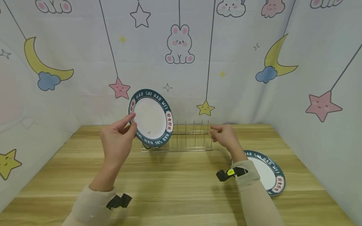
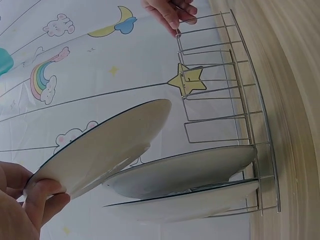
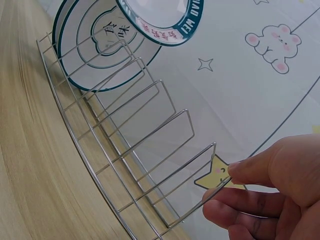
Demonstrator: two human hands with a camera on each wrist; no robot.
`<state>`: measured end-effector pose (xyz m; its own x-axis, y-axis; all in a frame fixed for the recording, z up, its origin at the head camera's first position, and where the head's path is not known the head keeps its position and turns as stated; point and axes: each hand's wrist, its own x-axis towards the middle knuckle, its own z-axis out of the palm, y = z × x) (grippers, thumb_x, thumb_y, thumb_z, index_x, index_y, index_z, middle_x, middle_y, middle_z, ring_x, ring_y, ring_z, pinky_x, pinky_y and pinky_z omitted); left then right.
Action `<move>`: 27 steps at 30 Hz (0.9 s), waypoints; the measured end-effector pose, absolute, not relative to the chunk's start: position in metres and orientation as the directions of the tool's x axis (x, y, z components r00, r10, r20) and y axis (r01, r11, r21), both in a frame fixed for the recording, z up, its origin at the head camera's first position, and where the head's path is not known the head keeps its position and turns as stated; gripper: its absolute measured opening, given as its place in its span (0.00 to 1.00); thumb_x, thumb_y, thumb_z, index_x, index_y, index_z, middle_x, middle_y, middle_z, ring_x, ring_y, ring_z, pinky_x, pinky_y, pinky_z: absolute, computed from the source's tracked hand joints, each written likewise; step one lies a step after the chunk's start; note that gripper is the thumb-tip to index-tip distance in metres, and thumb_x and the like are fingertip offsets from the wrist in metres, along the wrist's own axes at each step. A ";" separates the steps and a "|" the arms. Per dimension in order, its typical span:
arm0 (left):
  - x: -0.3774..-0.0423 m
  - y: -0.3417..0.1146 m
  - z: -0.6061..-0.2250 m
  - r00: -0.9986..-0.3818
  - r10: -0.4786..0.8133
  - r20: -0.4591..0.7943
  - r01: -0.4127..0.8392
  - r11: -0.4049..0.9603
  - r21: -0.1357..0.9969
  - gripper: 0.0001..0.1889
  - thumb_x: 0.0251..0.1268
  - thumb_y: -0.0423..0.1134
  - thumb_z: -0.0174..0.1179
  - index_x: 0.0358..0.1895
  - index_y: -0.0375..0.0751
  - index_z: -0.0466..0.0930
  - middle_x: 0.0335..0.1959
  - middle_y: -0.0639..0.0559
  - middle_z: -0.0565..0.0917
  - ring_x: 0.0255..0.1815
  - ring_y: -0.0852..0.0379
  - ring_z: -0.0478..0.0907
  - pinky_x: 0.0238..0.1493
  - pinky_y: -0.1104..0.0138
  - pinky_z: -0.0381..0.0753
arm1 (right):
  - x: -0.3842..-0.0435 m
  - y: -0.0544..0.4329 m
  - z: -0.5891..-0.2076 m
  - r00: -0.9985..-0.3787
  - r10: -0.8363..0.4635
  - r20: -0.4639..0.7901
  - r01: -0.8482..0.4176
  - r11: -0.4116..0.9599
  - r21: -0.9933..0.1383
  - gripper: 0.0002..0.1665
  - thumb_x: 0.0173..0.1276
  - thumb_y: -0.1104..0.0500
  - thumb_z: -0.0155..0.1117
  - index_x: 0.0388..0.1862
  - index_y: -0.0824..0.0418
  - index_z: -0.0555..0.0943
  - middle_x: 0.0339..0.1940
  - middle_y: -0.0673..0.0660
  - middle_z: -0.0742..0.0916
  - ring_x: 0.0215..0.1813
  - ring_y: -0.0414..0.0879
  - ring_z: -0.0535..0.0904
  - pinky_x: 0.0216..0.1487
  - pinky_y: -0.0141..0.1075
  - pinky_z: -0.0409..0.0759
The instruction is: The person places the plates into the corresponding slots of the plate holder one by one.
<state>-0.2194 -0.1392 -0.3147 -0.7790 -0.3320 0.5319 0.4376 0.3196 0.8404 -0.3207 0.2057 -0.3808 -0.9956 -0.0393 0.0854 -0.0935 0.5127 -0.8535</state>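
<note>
My left hand [image 1: 117, 142] pinches a white plate [image 1: 150, 117] with a dark green lettered rim by its left edge. The plate is held up and tilted in front of the left part of a wire dish rack [image 1: 192, 151]. Seen from the left wrist, two more plates stand in the rack, a nearer one [image 2: 200, 202] and another [image 2: 185, 175] beside it; the held plate mostly hides them in the head view. My right hand [image 3: 270, 185] pinches the end wire of the rack at its right side, between thumb and fingers.
Another green-rimmed plate [image 1: 267, 172] lies on the wooden table [image 1: 175, 188] at the right, partly covered by my right forearm. Vacant slots [image 3: 145, 120] run along the rack toward my right hand. A printed cloth [image 1: 181, 78] hangs behind the table.
</note>
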 end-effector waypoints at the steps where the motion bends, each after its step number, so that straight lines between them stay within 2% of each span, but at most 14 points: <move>1: -0.219 -0.139 -0.315 -0.776 -0.334 0.534 0.433 0.333 0.838 0.14 0.65 0.34 0.64 0.53 0.47 0.86 0.59 0.50 0.81 0.48 0.53 0.85 0.29 0.75 0.84 | -0.321 0.206 -0.381 -0.996 -0.039 0.082 -0.090 0.510 -0.856 0.20 0.74 0.59 0.58 0.62 0.64 0.80 0.38 0.62 0.88 0.34 0.50 0.85 0.47 0.52 0.84; 7: -0.220 -0.137 -0.316 -0.762 -0.343 0.548 0.428 0.368 0.826 0.14 0.65 0.34 0.64 0.53 0.48 0.86 0.60 0.51 0.80 0.47 0.54 0.85 0.24 0.78 0.81 | -0.321 0.206 -0.381 -0.997 -0.044 0.067 -0.080 0.504 -0.860 0.21 0.75 0.58 0.58 0.63 0.64 0.79 0.43 0.66 0.87 0.33 0.48 0.85 0.48 0.52 0.84; 12: -0.222 -0.137 -0.317 -0.727 -0.342 0.595 0.471 0.383 0.795 0.14 0.64 0.31 0.64 0.51 0.45 0.87 0.58 0.48 0.81 0.46 0.54 0.85 0.18 0.80 0.75 | -0.322 0.206 -0.382 -0.996 -0.053 0.066 -0.083 0.502 -0.861 0.21 0.75 0.58 0.58 0.63 0.64 0.79 0.44 0.68 0.87 0.34 0.48 0.85 0.49 0.54 0.83; 15: -0.224 -0.136 -0.316 -0.678 -0.328 0.657 0.517 0.422 0.744 0.14 0.63 0.27 0.63 0.50 0.41 0.87 0.54 0.45 0.83 0.50 0.55 0.84 0.27 0.82 0.79 | -0.321 0.206 -0.382 -0.996 -0.053 0.066 -0.084 0.501 -0.861 0.21 0.75 0.58 0.58 0.63 0.64 0.79 0.44 0.68 0.87 0.34 0.48 0.85 0.50 0.54 0.83; 19: -0.226 -0.134 -0.316 -0.625 -0.311 0.716 0.550 0.476 0.686 0.15 0.62 0.24 0.62 0.50 0.36 0.86 0.50 0.43 0.84 0.53 0.56 0.82 0.40 0.78 0.82 | -0.321 0.206 -0.381 -0.997 -0.053 0.065 -0.082 0.495 -0.865 0.21 0.75 0.59 0.58 0.63 0.64 0.79 0.44 0.68 0.87 0.33 0.48 0.85 0.50 0.54 0.83; 24: -0.227 -0.132 -0.316 -0.584 -0.287 0.759 0.555 0.541 0.632 0.14 0.60 0.22 0.61 0.49 0.33 0.86 0.50 0.41 0.84 0.52 0.51 0.82 0.36 0.80 0.81 | -0.320 0.206 -0.380 -0.997 -0.054 0.063 -0.082 0.493 -0.866 0.21 0.75 0.59 0.58 0.63 0.64 0.79 0.43 0.68 0.87 0.34 0.49 0.85 0.51 0.54 0.83; 27: -0.229 -0.132 -0.316 -0.534 -0.257 0.806 0.551 0.617 0.562 0.13 0.60 0.22 0.61 0.47 0.31 0.86 0.48 0.39 0.84 0.49 0.48 0.83 0.25 0.88 0.73 | -0.320 0.205 -0.380 -0.997 -0.052 0.062 -0.079 0.495 -0.865 0.21 0.75 0.58 0.58 0.63 0.64 0.79 0.42 0.67 0.87 0.35 0.50 0.85 0.50 0.54 0.83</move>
